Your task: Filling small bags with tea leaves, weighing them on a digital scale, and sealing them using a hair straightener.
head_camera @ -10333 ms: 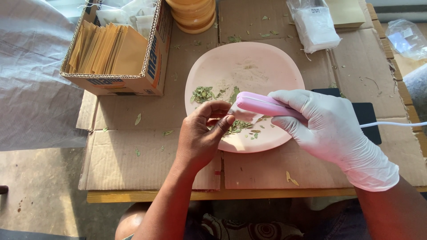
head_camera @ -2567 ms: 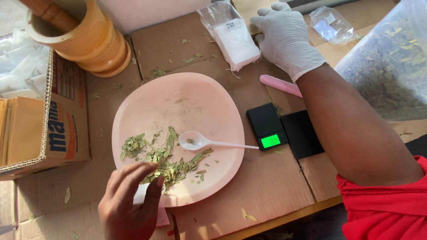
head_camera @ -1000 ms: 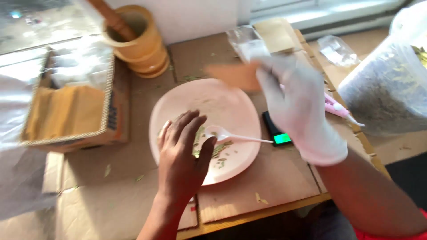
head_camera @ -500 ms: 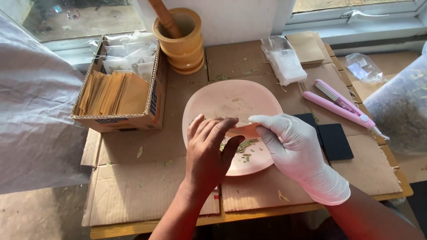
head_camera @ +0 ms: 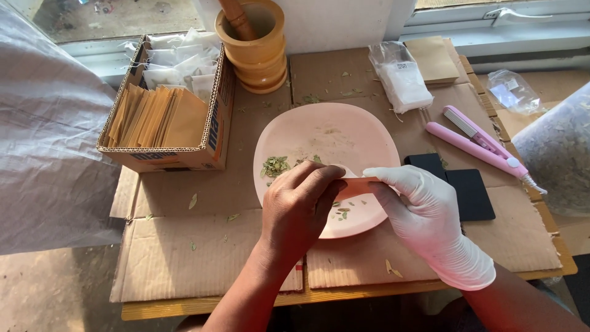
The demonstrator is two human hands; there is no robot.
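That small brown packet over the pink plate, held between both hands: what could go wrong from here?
1. The brown packet is pinched between the bare left hand and the gloved right hand; tilted, it might spill leaves.
2. Both hands sit over the pink plate; a nudge could scatter the dried leaves onto the cardboard.

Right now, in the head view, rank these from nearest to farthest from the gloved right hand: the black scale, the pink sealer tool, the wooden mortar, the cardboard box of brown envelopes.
From the gloved right hand:
1. Black scale, just to its right, almost touching.
2. Pink sealer tool, farther right and back.
3. Wooden mortar, at the table's far edge, left of centre.
4. Cardboard box of brown envelopes, far left.
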